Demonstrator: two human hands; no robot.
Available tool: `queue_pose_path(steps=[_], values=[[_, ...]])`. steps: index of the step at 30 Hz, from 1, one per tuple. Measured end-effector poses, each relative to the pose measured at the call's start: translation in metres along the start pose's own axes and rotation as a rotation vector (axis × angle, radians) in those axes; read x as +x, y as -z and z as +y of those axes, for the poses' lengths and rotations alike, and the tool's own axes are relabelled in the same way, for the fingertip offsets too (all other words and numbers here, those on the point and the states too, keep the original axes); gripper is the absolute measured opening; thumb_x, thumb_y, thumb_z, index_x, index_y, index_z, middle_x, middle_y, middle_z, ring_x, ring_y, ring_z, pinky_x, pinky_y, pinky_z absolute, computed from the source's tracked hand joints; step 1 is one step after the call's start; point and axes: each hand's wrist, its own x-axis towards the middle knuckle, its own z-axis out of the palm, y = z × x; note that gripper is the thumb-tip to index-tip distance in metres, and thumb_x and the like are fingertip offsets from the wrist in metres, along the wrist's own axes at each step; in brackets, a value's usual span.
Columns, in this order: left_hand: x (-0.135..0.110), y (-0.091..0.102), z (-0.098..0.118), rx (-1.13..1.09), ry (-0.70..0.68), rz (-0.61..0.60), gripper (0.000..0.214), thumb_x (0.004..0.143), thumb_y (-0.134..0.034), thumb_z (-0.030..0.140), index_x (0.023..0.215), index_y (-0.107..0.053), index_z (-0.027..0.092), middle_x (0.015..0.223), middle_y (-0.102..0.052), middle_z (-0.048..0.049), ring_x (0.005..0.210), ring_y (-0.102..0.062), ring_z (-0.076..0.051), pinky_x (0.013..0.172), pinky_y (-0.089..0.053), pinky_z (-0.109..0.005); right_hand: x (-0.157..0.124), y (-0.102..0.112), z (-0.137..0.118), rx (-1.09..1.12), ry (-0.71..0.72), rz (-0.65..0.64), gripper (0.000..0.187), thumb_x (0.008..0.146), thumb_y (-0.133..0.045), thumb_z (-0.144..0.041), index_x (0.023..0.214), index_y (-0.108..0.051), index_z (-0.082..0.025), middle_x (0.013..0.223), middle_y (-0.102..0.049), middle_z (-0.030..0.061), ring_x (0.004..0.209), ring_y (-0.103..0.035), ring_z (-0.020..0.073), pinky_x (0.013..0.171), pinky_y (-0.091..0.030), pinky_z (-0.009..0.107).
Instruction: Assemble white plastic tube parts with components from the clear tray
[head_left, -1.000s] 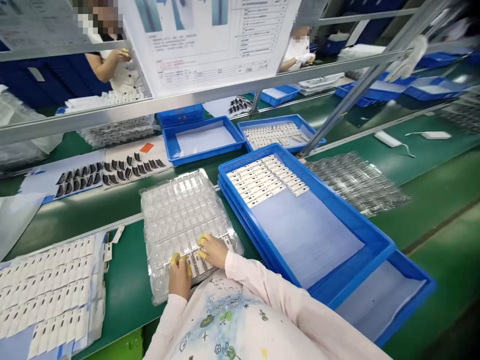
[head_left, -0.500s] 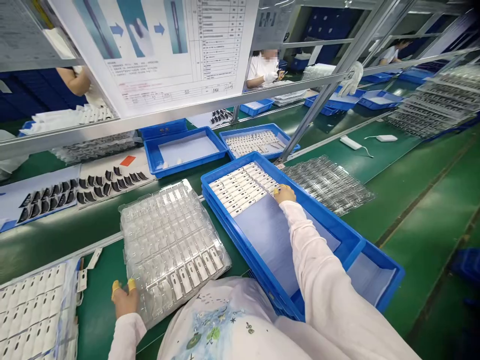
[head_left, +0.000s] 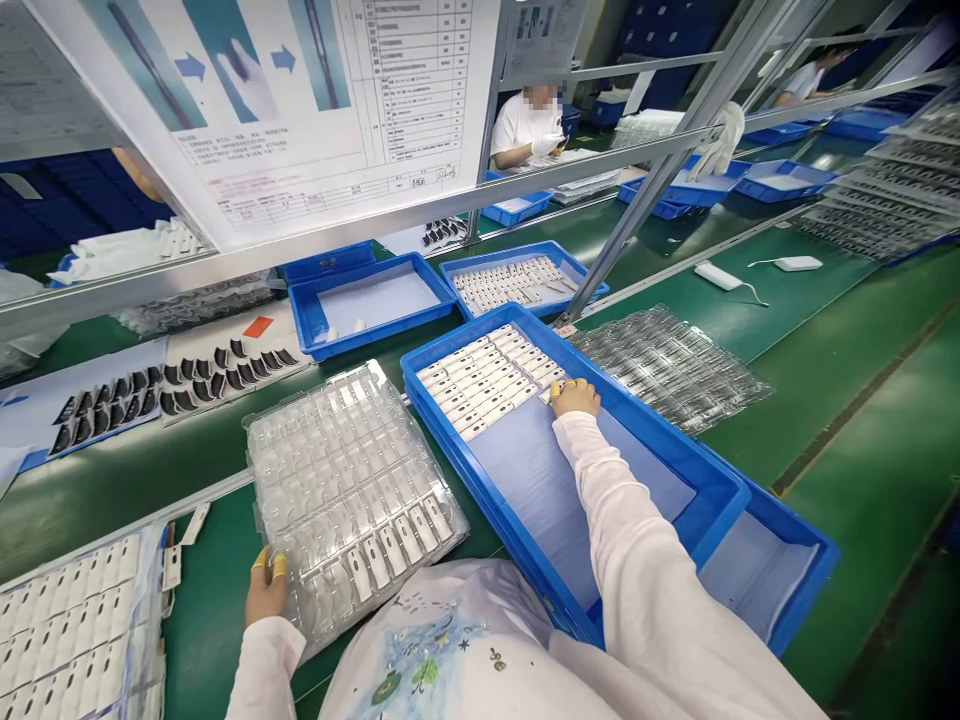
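My right hand [head_left: 576, 398], with yellow finger covers, is closed on a small white slotted piece [head_left: 549, 393] inside the blue tray [head_left: 660, 470]. Its fingers partly hide the piece. Rows of similar white pieces [head_left: 472, 385] lie at the tray's far end on a pale liner sheet. My left hand [head_left: 268, 588], also in yellow finger covers, is at the left edge of a clear plastic blister tray [head_left: 330, 480]. The fingers there are a little apart and show nothing between them. White pieces sit in the blister tray's near row, and a few more at its far edge.
More white pieces [head_left: 67, 620] fill a tray at lower left. Dark curved pieces [head_left: 112, 400] lie on a board, near blue bins [head_left: 375, 305]. Clear blister sheets [head_left: 667, 360] lie at right. A metal frame [head_left: 630, 220] with a posted sheet crosses above; co-workers sit beyond.
My right hand has come slightly nearer along the rows in the blue tray. My left hand has shifted right, against the blister tray's edge, its fingers closer together. The view has turned slightly.
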Motion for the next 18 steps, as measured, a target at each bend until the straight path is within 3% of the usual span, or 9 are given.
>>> queue_pose_path(steps=[3, 5, 9, 11, 14, 16, 18], values=[[-0.004, 0.008, 0.01, 0.0, -0.003, -0.015, 0.044, 0.086, -0.05, 0.042, 0.124, -0.057, 0.022, 0.111, -0.07, -0.0113, 0.112, -0.066, -0.031, 0.098, -0.052, -0.045, -0.005, 0.003, -0.001, 0.024, -0.006, 0.001, 0.038, 0.098, -0.054, -0.039, 0.118, -0.06, -0.007, 0.13, -0.055, 0.0222, 0.126, -0.048, 0.035, 0.102, -0.039, 0.05], [-0.01, 0.014, 0.021, 0.002, -0.003, -0.001, 0.043, 0.084, -0.052, 0.039, 0.122, -0.059, 0.021, 0.114, -0.069, -0.0127, 0.118, -0.063, -0.034, 0.102, -0.048, -0.048, -0.006, 0.011, -0.003, 0.057, -0.01, 0.0, 0.04, 0.095, -0.056, -0.04, 0.117, -0.059, -0.007, 0.13, -0.053, 0.0236, 0.121, -0.05, 0.0344, 0.098, -0.04, 0.047], [-0.027, 0.021, 0.056, -0.01, -0.008, 0.145, 0.056, 0.08, -0.057, 0.037, 0.133, -0.052, 0.021, 0.144, -0.05, -0.0191, 0.147, -0.029, -0.044, 0.116, -0.023, -0.066, -0.007, 0.04, -0.01, 0.162, 0.016, -0.028, 0.023, 0.093, -0.055, -0.035, 0.099, -0.06, -0.013, 0.113, -0.058, 0.0179, 0.095, -0.058, 0.0271, 0.082, -0.044, 0.039], [-0.038, 0.022, 0.08, -0.054, -0.062, 0.178, 0.062, 0.082, -0.054, 0.034, 0.14, -0.045, 0.016, 0.153, -0.038, -0.0231, 0.151, -0.018, -0.044, 0.117, -0.015, -0.069, -0.013, 0.059, -0.021, 0.225, 0.077, -0.028, 0.015, 0.09, -0.055, -0.03, 0.084, -0.057, -0.017, 0.1, -0.059, 0.0152, 0.089, -0.058, 0.027, 0.08, -0.043, 0.038], [-0.064, 0.021, 0.119, -0.176, -0.26, 0.04, 0.053, 0.089, -0.047, 0.03, 0.14, -0.046, 0.014, 0.152, -0.044, -0.0211, 0.148, -0.032, -0.032, 0.121, -0.027, -0.054, -0.04, 0.088, -0.047, 0.343, 0.218, 0.001, 0.019, 0.086, -0.058, -0.029, 0.071, -0.048, -0.022, 0.089, -0.059, 0.0109, 0.089, -0.056, 0.0264, 0.083, -0.043, 0.037], [-0.091, 0.021, 0.145, -0.265, -0.408, -0.132, 0.049, 0.093, -0.046, 0.034, 0.14, -0.046, 0.02, 0.144, -0.056, -0.0144, 0.135, -0.053, -0.026, 0.115, -0.04, -0.045, -0.073, 0.108, -0.069, 0.436, 0.332, 0.01, 0.024, 0.085, -0.061, -0.032, 0.068, -0.045, -0.024, 0.081, -0.057, 0.007, 0.087, -0.056, 0.0245, 0.084, -0.044, 0.036], [-0.123, 0.024, 0.169, -0.318, -0.529, -0.271, 0.045, 0.094, -0.05, 0.039, 0.137, -0.051, 0.025, 0.139, -0.062, -0.009, 0.128, -0.06, -0.022, 0.112, -0.045, -0.04, -0.117, 0.13, -0.092, 0.532, 0.452, -0.013, 0.029, 0.084, -0.065, -0.038, 0.067, -0.046, -0.025, 0.075, -0.056, 0.0026, 0.078, -0.055, 0.0212, 0.08, -0.045, 0.034]])
